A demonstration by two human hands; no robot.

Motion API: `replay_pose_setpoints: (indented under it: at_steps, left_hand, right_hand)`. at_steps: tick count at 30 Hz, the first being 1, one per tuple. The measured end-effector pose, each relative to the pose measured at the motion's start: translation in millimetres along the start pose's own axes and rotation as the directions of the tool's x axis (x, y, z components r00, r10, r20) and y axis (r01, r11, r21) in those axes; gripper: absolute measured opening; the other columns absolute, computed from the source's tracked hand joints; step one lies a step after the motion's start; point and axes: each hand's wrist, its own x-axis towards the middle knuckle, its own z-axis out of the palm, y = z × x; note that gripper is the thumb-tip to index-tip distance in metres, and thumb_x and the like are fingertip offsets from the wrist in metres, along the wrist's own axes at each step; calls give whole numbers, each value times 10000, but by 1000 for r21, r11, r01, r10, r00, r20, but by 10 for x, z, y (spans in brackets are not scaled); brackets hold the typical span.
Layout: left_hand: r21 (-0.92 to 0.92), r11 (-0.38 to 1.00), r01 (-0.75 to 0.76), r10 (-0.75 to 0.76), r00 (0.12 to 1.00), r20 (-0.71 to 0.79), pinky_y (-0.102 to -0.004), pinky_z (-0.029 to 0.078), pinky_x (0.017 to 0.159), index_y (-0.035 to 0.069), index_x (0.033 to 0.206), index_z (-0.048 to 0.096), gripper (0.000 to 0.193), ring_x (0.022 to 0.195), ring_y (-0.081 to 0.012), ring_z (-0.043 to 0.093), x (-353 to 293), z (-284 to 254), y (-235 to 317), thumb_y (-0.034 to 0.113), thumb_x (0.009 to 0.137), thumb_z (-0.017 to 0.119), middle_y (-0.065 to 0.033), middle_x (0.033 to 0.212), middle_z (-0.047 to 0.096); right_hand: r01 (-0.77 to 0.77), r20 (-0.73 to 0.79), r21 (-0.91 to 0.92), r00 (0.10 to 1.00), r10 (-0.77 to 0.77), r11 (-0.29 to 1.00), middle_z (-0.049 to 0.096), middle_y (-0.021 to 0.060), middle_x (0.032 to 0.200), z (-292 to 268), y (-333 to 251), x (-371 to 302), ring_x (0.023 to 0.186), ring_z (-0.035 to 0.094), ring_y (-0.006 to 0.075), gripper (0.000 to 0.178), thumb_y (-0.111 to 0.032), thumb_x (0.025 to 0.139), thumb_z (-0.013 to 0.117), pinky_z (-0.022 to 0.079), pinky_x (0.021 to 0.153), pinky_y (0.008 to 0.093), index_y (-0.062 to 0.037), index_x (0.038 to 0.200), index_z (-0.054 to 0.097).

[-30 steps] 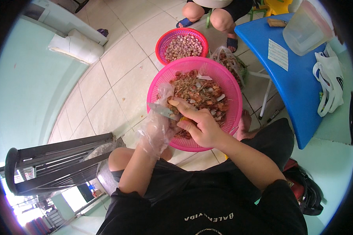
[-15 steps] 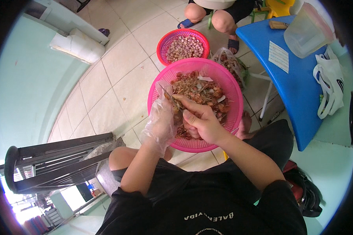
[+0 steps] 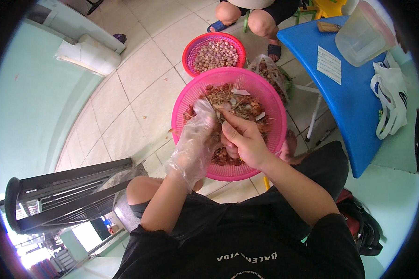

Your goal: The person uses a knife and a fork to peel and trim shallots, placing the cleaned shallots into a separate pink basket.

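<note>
My left hand [image 3: 201, 125], in a clear plastic glove, is closed on a small bulb, apparently a shallot, mostly hidden by the fingers. Pressed close against it, my bare right hand [image 3: 243, 139] grips a small knife [image 3: 209, 104]; its thin dark blade points up and left, and the handle is covered by my fingers. Both hands are over a large pink plastic basket [image 3: 280, 121]. Inside it lies a heap of reddish-brown skins and dry, stringy roots [image 3: 239, 104], with a few white scraps on top.
Beyond the pink basket stands a red basket [image 3: 185, 58] of small purplish shallots [image 3: 216, 56]. A plastic bag [image 3: 267, 74] of similar bulbs lies beside it. Another person's legs [image 3: 260, 23] are at the back. A blue table [image 3: 326, 102] with a clear container [image 3: 361, 39] borders the right; a dark metal rack [image 3: 74, 190], the left.
Both hands have shifted slightly to the right and stay pressed together over the basket. The knife's blade has moved right with them. The whole view has drifted a little.
</note>
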Motion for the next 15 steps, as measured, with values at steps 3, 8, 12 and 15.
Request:
replay_pose_setpoints:
  at_steps: [3, 8, 12, 15]
  left_hand:
    - [60, 994, -92, 97, 991, -89, -295, 527, 710, 36, 1196, 602, 249, 783, -142, 632, 56, 53, -74, 219, 1028, 591, -40, 923, 625]
    - [196, 975, -104, 108, 994, -9, -268, 498, 734, 39, 1316, 592, 319, 825, -100, 592, 121, -168, -114, 133, 1010, 589, -21, 964, 619]
    - [467, 852, -235, 213, 972, 101, -258, 493, 786, 37, 1366, 576, 378, 899, -105, 584, 165, -204, -102, 118, 996, 585, -19, 1026, 624]
    - [657, 709, -257, 194, 966, 168, -258, 489, 819, 55, 1353, 600, 393, 958, -119, 581, 159, -242, -45, 103, 963, 621, -24, 1041, 623]
  right_hand:
    - [81, -45, -5, 996, -81, 997, 420, -66, 677, -27, 31, 24, 532, 345, 27, 504, -225, 1066, 538, 285, 480, 208, -70, 1530, 416]
    - [98, -33, -58, 994, -100, 993, 422, -91, 673, -56, 8, -37, 551, 367, 17, 503, -202, 1052, 561, 288, 487, 202, -55, 1517, 436]
    - [115, -30, -111, 992, -119, 987, 422, -98, 672, -54, 55, -69, 552, 372, 16, 489, -186, 1049, 561, 292, 489, 202, -45, 1504, 451]
    - [133, -41, -135, 989, -140, 982, 427, -99, 666, -66, 80, -74, 550, 371, 14, 472, -180, 1048, 560, 294, 491, 200, -36, 1488, 469]
